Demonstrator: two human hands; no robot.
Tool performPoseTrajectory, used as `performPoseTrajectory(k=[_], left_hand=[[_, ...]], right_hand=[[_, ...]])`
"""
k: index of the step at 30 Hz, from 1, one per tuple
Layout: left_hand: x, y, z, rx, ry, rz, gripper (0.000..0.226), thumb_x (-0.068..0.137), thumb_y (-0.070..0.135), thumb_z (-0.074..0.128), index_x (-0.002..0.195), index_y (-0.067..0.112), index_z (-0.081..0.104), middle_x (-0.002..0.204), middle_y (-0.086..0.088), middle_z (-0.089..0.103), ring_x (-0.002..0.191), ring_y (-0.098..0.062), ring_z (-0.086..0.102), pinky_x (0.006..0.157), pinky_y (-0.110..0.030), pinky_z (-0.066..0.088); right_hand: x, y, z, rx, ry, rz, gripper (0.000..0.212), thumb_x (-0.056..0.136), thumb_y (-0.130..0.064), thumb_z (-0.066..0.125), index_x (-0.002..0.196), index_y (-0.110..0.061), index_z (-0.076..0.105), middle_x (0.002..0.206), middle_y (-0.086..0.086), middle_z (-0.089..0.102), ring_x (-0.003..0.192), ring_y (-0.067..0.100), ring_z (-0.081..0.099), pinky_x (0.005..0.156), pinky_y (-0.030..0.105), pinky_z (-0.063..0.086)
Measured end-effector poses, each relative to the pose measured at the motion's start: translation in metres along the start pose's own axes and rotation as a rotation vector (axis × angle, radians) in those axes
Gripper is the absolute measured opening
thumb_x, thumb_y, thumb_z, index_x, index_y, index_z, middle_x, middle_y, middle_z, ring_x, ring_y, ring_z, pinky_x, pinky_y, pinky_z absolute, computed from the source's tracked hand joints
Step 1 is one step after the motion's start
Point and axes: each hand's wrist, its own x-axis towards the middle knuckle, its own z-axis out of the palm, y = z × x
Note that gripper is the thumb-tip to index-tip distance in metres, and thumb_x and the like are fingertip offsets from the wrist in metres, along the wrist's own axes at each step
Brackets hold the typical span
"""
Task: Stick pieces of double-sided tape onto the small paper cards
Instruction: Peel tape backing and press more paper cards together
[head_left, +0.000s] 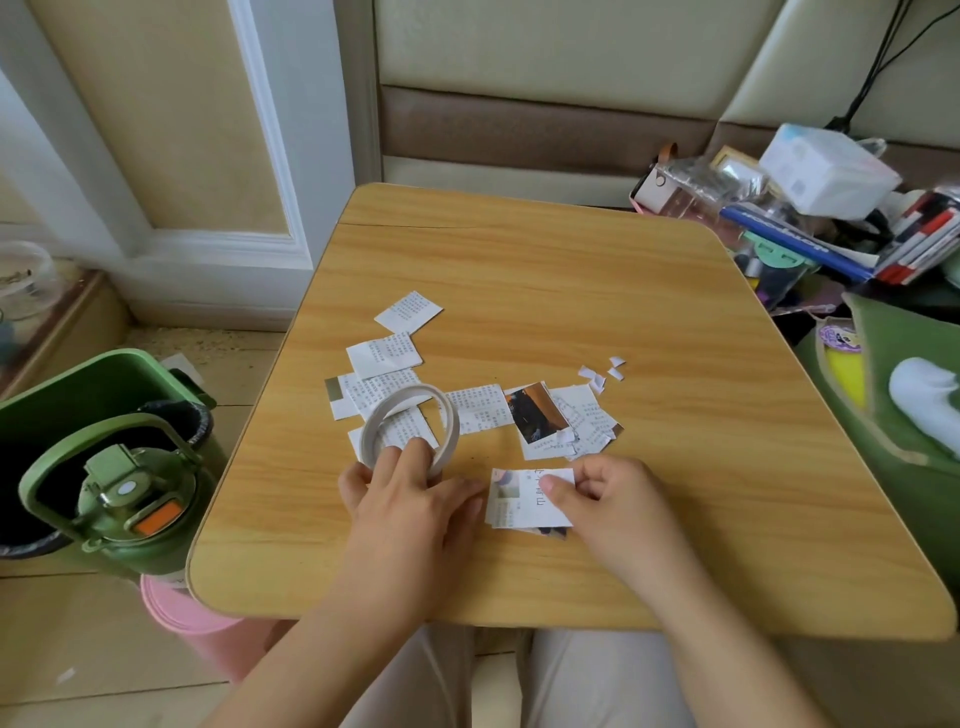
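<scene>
Head view showed your left hand (410, 499) gripping one tape roll (410, 428) standing on the worktop (571, 291); your right hand (618, 501) pinched one card (524, 499). Four white scraps (600, 373) lay near the scattered cards (395, 353).

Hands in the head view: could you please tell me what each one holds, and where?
Left hand grips the white tape roll by its near rim; right hand pinches the small white paper card at its right edge.
</scene>
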Motion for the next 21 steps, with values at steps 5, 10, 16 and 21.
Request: performPoseTrajectory(k=[5,10,16,21], left_hand=[[-0.001,0.0,0.0,-0.006,0.003,0.008,0.03,0.083,0.041,0.044,0.081,0.034,0.073,0.074,0.004,0.036,0.07,-0.019,0.041,0.072,-0.031,0.014],[-0.001,0.001,0.001,0.013,-0.001,0.009,0.028,0.082,0.043,0.047,0.077,0.031,0.072,0.075,0.004,0.036,0.072,-0.019,0.039,0.072,-0.03,0.012],[-0.002,0.001,0.004,0.031,0.001,0.022,0.031,0.076,0.048,0.048,0.075,0.029,0.072,0.076,0.004,0.038,0.076,-0.018,0.035,0.073,-0.03,0.01],[-0.002,0.0,0.006,0.028,0.011,0.024,0.031,0.075,0.049,0.048,0.077,0.029,0.071,0.076,0.004,0.04,0.076,-0.018,0.036,0.072,-0.03,0.009]], right_hand=[[-0.003,0.003,0.007,-0.075,0.04,-0.016,0.044,0.085,-0.023,0.068,0.063,0.003,0.04,0.05,0.002,0.032,0.051,0.015,0.024,0.048,0.028,0.02],[-0.004,0.002,0.011,-0.132,0.08,-0.049,0.052,0.083,-0.022,0.068,0.054,-0.015,0.026,0.043,-0.005,0.021,0.047,0.013,0.018,0.044,0.024,0.015],[-0.011,0.004,0.014,-0.115,0.082,-0.081,0.03,0.082,-0.024,0.07,0.061,-0.011,0.052,0.055,-0.011,0.041,0.05,0.01,0.035,0.052,0.024,0.03],[-0.024,0.002,0.017,-0.086,0.095,-0.079,0.016,0.081,-0.023,0.071,0.07,-0.026,0.059,0.116,-0.018,0.043,0.083,-0.003,0.058,0.07,0.002,0.036]])
